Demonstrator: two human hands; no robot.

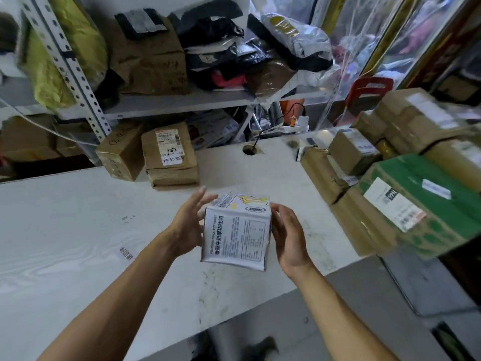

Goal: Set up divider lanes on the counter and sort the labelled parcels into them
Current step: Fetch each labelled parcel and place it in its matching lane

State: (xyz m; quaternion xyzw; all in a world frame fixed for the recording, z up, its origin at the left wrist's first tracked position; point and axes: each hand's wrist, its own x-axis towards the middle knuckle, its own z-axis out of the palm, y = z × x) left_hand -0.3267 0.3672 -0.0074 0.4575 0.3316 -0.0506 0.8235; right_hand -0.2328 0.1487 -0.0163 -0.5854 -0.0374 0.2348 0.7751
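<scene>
White parcel [235, 231] between two hands: left hand [188, 225], right hand [290, 237].

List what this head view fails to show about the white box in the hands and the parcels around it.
- White box: far and under sides face away; small print too fine to read.
- Right hand: fingers hidden behind the box.
- Left hand: contact with the box unclear.
- Green box: blurred, cut by the right edge.
- Counter sticker: too blurred to read.
</scene>
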